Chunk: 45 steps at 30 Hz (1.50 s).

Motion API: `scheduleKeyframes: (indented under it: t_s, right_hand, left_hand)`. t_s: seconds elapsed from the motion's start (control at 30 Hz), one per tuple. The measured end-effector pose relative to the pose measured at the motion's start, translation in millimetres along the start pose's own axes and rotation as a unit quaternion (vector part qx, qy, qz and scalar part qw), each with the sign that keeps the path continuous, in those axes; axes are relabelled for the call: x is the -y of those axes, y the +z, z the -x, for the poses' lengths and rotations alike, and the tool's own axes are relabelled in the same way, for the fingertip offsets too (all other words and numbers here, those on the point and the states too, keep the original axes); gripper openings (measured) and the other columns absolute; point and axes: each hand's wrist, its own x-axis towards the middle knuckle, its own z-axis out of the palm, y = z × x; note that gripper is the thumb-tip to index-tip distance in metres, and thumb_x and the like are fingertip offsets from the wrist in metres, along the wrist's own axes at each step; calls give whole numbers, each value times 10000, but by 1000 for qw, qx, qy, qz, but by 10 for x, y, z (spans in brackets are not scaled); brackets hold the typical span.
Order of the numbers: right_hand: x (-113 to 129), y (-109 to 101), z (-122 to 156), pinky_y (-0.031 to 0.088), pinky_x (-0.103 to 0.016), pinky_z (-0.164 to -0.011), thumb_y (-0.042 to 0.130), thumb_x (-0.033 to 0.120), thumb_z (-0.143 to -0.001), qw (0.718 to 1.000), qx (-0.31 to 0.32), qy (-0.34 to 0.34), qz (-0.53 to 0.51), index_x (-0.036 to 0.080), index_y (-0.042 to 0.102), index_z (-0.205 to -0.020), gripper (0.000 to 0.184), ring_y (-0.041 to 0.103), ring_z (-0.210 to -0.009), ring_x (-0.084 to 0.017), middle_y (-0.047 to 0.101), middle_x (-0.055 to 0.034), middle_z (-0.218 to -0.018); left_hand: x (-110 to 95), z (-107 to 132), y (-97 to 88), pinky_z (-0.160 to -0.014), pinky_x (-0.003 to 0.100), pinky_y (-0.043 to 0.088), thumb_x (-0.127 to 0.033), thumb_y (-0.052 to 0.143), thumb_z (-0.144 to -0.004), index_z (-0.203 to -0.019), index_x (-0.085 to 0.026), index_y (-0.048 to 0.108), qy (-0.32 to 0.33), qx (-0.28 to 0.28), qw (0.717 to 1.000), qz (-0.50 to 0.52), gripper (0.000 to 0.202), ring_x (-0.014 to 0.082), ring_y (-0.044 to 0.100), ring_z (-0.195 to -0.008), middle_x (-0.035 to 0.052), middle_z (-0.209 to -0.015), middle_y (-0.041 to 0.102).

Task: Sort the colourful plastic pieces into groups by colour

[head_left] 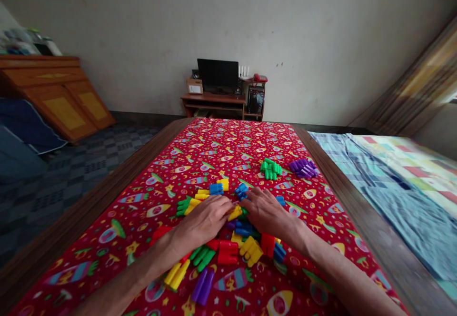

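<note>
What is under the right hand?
Blue blocks and a yellow block show around the right hand; whatever lies beneath its palm is covered, so I can't tell.

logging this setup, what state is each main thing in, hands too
mixed blocks, scattered under and around both hands
left hand, curled over the mixed blocks, grip hidden
right hand, bent over the mixed blocks, grip unclear
green cluster, bunched, apart from the mixed blocks
purple cluster, bunched, apart from the mixed blocks
cloth, spread over the table
monitor, screen dark
cupboard, doors shut
</note>
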Motion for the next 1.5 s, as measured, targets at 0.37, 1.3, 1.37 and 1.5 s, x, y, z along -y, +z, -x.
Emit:
scheduleKeyframes:
  t_s: [0.37,1.3,1.37,1.5]
  right_hand:
    - [-15,29,-69,456,-307,-853,624,276,-867,996,38,-2,-84,182,670,-1038,200,622,-968,-208,692,-93,-966]
    - [-608,-68,-361,333,-221,-498,628,506,-741,809,-210,178,-519,179,562,-688,338,435,-517,-98,499,35,-570]
    - [-321,-104,-349,351,-217,-515,627,512,-774,814,-170,120,-542,180,560,-725,342,446,-542,-97,512,31,-601]
    - [-251,-158,-360,343,-211,-519,579,505,-828,842,-180,96,-500,180,550,-735,339,433,-549,-92,502,32,-614]
  left_hand:
    - [94,108,163,-983,389,464,-309,615,-877,-1050,-212,588,2,9,999,-32,200,252,622,-1060,67,-1041,684]
    - [-142,-144,-19,-854,364,552,-530,514,-894,-1274,-173,518,-157,-91,909,375,521,247,650,-1046,149,-1237,624]
    - [-167,-173,-7,-672,296,568,-585,496,-876,-1088,-153,606,-189,-55,861,469,494,204,695,-789,106,-952,710]
    - [-196,-132,-5,-403,192,395,-580,475,-880,-675,-163,585,-219,12,860,461,477,92,484,-395,-25,-482,541]
